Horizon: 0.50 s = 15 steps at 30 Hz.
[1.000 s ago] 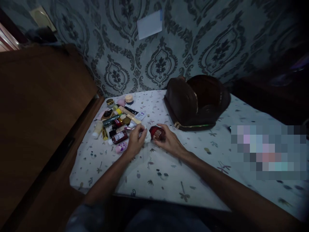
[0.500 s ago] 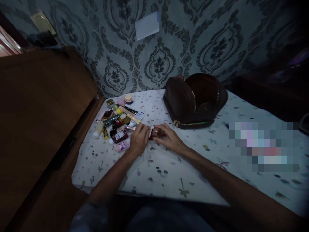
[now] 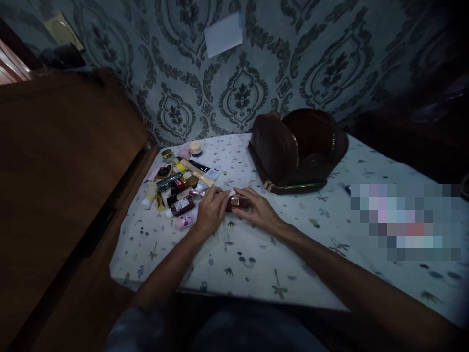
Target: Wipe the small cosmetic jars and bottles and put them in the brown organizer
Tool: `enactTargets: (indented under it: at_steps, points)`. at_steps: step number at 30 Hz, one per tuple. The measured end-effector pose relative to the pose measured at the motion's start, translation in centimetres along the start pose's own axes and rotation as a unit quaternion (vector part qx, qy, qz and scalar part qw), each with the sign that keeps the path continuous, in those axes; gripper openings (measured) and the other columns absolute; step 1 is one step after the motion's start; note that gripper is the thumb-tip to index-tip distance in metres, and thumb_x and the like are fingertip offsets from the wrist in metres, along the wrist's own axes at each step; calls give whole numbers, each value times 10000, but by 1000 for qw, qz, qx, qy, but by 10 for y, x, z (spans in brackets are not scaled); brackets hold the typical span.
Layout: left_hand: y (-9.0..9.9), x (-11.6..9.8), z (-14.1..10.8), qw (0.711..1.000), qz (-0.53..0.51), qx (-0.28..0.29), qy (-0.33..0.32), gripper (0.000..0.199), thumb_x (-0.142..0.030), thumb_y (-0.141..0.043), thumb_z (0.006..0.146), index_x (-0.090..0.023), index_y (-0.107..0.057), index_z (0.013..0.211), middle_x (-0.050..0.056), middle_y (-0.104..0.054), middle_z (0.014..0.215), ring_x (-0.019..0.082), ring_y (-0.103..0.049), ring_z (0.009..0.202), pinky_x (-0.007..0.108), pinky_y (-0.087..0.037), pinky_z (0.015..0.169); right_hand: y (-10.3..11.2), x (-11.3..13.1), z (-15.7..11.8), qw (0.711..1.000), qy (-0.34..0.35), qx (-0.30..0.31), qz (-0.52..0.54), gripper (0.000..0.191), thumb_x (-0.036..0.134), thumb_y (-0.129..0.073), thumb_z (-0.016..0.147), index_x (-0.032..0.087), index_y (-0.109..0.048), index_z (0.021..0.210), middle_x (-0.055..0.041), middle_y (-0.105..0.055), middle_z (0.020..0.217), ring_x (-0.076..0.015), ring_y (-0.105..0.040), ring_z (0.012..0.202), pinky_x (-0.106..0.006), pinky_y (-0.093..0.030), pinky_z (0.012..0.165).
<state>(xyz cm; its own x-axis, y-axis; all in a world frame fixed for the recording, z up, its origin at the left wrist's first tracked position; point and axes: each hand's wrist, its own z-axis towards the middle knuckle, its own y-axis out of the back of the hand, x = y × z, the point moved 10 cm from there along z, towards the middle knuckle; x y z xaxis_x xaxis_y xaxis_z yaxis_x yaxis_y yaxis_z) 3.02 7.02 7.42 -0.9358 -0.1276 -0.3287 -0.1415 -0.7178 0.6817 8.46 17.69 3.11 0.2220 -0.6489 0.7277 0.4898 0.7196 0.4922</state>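
Observation:
A small dark red bottle (image 3: 236, 203) with a shiny copper-coloured part lies crosswise between my hands, just above or on the tablecloth. My left hand (image 3: 211, 209) is closed around its left end, and the fingers hide most of that end. At the other end, my right hand (image 3: 258, 210) grips the bottle between thumb and fingers. Something small and white shows by the fingertips, too blurred to name. Left of my hands lies a cluster of cosmetics, among them a dark red bottle with a white cap (image 3: 182, 206) and a pink tube (image 3: 186, 221).
A brown zippered bag (image 3: 274, 146) stands gaping at the back right. Several more tubes and jars, such as a cream jar (image 3: 196, 148), lie at the back left. A patterned cloth (image 3: 256, 274) covers the table. A brown wooden panel (image 3: 66, 161) borders its left side.
The bottle has turned slightly in my fingers, and more of its copper-coloured part shows. Both hands stay in nearly the same place; the view has shifted a little.

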Motion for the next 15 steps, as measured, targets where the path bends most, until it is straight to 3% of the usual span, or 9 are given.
enactTargets:
  at_steps: [5, 11, 15]
  points:
    - [-4, 15, -1, 998, -38, 17, 47, 261, -198, -417, 971, -158, -632, 1115, 80, -581, 958, 181, -579, 905, 320, -494, 844, -1, -4, 0, 1000, -10, 0, 0, 534, 351, -674, 787, 218, -566, 1292, -76, -613, 1041, -240, -610, 934, -413, -538, 839]
    - [-5, 16, -6, 999, 11, 35, 39, 293, -212, -375, 984, -139, -617, 1132, 82, -580, 913, 183, -569, 845, 321, -501, 787, -1, -18, -3, 997, -56, -22, 50, 578, 360, -695, 763, 196, -536, 1294, -101, -622, 1122, -251, -623, 996, -404, -569, 815]
    - [-3, 9, -8, 999, 33, 29, 8, 290, -223, -370, 991, -157, -606, 1147, 67, -570, 889, 170, -560, 821, 298, -497, 751, -3, -26, -5, 991, -104, -18, 86, 519, 377, -722, 736, 216, -566, 1204, -71, -646, 1070, -180, -645, 748, -373, -591, 714]
